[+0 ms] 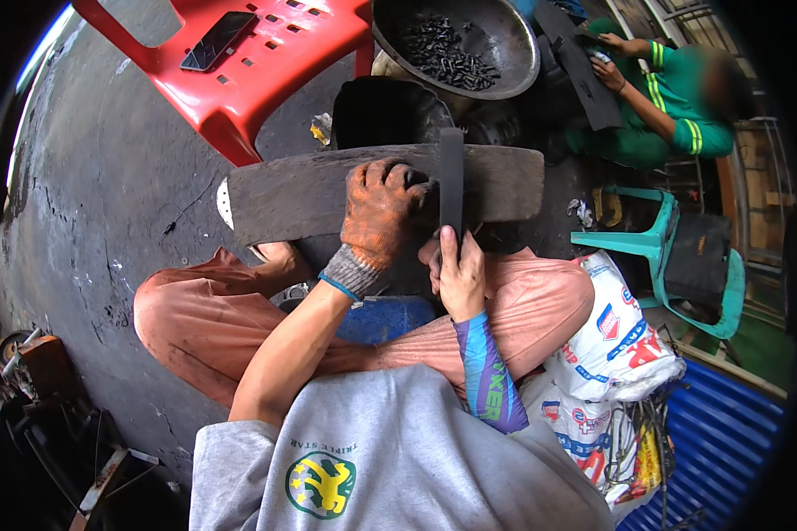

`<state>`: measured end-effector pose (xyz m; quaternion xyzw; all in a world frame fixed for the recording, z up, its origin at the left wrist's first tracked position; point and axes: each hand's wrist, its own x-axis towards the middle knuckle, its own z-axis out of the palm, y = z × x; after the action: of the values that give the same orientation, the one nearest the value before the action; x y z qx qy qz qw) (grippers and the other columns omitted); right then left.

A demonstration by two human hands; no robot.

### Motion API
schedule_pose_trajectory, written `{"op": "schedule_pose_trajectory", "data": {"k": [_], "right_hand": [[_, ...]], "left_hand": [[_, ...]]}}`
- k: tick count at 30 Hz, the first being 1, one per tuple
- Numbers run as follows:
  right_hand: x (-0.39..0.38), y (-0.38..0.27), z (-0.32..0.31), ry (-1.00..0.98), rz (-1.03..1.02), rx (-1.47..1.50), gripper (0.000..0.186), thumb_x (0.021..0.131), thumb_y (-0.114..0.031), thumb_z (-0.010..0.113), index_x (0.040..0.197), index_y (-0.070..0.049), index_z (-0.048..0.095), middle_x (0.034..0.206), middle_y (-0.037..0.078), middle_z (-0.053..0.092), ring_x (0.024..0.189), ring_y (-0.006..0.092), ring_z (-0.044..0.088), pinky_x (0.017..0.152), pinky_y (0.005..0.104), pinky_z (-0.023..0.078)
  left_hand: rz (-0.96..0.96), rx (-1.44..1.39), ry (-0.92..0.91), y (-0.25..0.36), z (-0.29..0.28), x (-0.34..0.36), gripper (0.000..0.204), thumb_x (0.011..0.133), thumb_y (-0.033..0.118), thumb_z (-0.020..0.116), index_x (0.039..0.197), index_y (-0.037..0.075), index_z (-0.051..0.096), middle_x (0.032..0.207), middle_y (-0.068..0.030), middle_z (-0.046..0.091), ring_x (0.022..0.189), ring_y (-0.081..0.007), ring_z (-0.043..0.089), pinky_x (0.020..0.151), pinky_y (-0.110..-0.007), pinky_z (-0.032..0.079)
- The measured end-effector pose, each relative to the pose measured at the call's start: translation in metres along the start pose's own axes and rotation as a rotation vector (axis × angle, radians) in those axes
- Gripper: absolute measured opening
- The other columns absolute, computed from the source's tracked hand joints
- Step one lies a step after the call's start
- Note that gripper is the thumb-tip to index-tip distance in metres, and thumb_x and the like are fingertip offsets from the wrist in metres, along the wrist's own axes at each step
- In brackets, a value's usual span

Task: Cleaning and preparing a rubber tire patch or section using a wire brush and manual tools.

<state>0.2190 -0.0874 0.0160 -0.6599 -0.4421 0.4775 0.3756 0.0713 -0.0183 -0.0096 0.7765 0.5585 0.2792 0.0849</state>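
Observation:
My left hand (376, 212), in a soiled orange work glove with a grey knit cuff, is closed over the middle of a long dark board (283, 196) lying crosswise before me. A dark bit shows at its knuckles; what it grips, I cannot make out. My bare right hand (463, 281), below a blue and purple sleeve, is closed around the near end of a dark flat bar (452, 177). The bar points away from me, crosses the board and stands just right of the glove. Whether it has a sharpened edge cannot be seen.
A red plastic chair (274, 66) carries a phone (219, 41). Beyond the board are a black container (385, 111) and a metal basin (527, 62) of small dark pieces. A co-worker in green (673, 97) handles a dark strip. White sacks (598, 336) and a teal stool (655, 234) stand right.

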Motion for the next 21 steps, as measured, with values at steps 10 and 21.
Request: {"op": "schedule_pose_trajectory", "data": {"k": [10,21], "right_hand": [[-0.01,-0.021,-0.037,-0.011,0.033,0.014,0.043,0.107,-0.048,0.047,0.102,-0.006,0.054,0.056,0.0,0.042,0.04,0.0086,0.04,0.036,0.0236,0.033],[0.012,0.003,0.004,-0.02,-0.039,0.059,0.044,0.105,-0.048,0.053,0.095,-0.005,0.053,0.057,0.0,0.045,0.04,0.008,0.042,0.037,0.0231,0.034]], "left_hand": [[0.058,-0.07,0.055,-0.002,-0.003,0.005,0.025,0.081,0.033,0.07,0.103,0.022,0.077,0.117,-0.0089,0.064,0.119,-0.0313,0.054,0.106,-0.052,0.037],[0.053,-0.076,0.011,-0.003,-0.009,0.002,0.027,0.079,0.029,0.073,0.104,0.02,0.078,0.119,-0.0115,0.064,0.123,-0.0346,0.053,0.109,-0.053,0.036]]}}
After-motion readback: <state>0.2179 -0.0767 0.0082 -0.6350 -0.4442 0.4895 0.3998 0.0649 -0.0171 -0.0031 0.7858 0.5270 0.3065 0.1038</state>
